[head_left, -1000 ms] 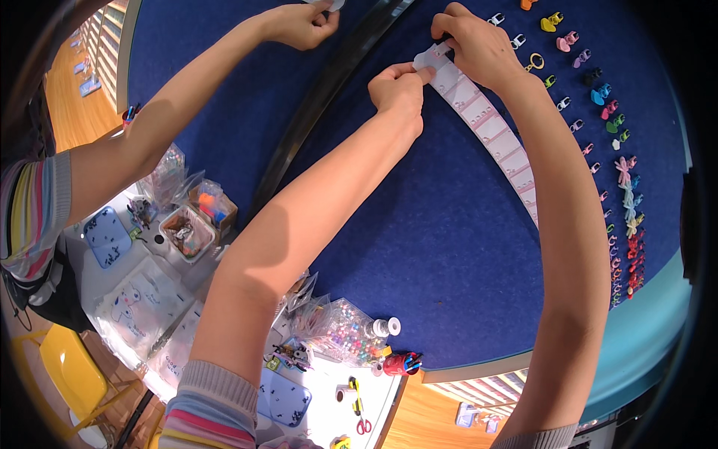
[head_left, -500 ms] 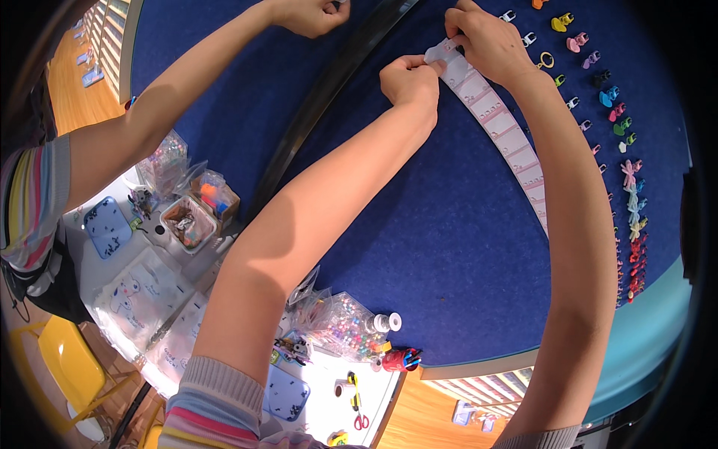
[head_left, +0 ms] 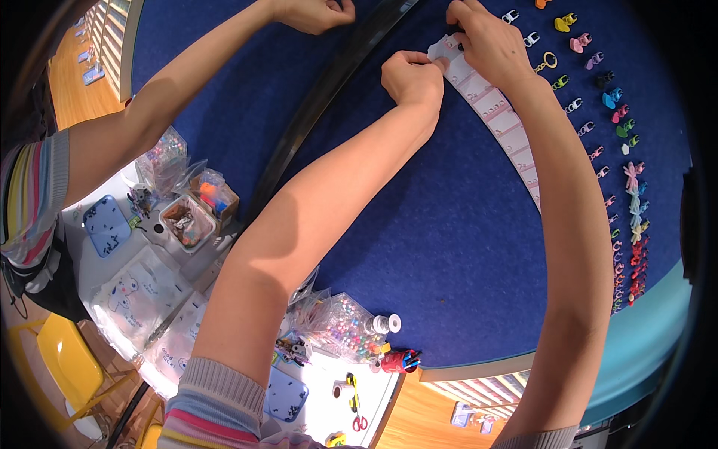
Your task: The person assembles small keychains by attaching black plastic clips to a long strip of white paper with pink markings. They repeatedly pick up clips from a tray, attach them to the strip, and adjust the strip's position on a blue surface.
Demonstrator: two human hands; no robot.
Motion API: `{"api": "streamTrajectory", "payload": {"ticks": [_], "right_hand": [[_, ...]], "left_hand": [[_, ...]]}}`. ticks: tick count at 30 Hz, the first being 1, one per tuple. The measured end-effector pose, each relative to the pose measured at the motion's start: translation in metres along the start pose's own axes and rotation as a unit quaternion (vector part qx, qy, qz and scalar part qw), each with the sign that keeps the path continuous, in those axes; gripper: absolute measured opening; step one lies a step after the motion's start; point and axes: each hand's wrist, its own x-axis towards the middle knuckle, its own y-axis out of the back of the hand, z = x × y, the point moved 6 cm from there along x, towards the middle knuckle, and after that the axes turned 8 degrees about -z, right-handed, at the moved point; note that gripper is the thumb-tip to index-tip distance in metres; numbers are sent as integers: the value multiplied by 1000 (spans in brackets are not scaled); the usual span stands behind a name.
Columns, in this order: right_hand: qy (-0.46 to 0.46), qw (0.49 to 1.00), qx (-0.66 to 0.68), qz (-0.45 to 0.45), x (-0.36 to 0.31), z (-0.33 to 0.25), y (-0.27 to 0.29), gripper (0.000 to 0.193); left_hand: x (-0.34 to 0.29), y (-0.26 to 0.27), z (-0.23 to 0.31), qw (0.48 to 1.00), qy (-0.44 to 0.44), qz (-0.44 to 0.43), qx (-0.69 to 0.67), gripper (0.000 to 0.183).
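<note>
A long pink-and-white printed strip [head_left: 499, 114], marked off in panels, slants over a blue felt-like surface. At its far end, my left hand [head_left: 415, 81] is closed, thumb and fingers pinching the strip's left edge. My right hand [head_left: 493, 46] is closed at the same end, from the right, fingers curled down and thumb against the strip; its fingertips are partly hidden. My right forearm covers the strip's near end. Right of that arm, rows of small coloured clasps and charms [head_left: 576, 41] line the blue surface, with a gold key ring [head_left: 548, 61] among them.
Left of a dark curved bar [head_left: 321, 97] is another arm [head_left: 142, 105] in a like striped sleeve, perhaps a reflection. The white table below bears bead bags [head_left: 348, 329], a red pen cup [head_left: 400, 361], scissors [head_left: 357, 408] and a blue tray [head_left: 286, 393]. A yellow chair [head_left: 71, 359] stands lower left.
Both hands stay at the strip's far end, shifted very slightly. The strip's visible lower part has slipped a little further behind my right forearm. The hand beyond the bar has moved slightly right.
</note>
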Motion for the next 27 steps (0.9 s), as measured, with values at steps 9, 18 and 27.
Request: {"api": "streamTrajectory", "payload": {"ticks": [9, 18, 27], "right_hand": [[-70, 996, -25, 58, 13, 16, -7, 17], [-122, 987, -68, 86, 18, 16, -9, 17], [-101, 989, -103, -19, 23, 23, -16, 18]], "left_hand": [[9, 1, -6, 999, -14, 12, 36, 30], [4, 8, 2, 994, -37, -21, 98, 31], [-128, 112, -52, 950, 237, -172, -105, 42]]}}
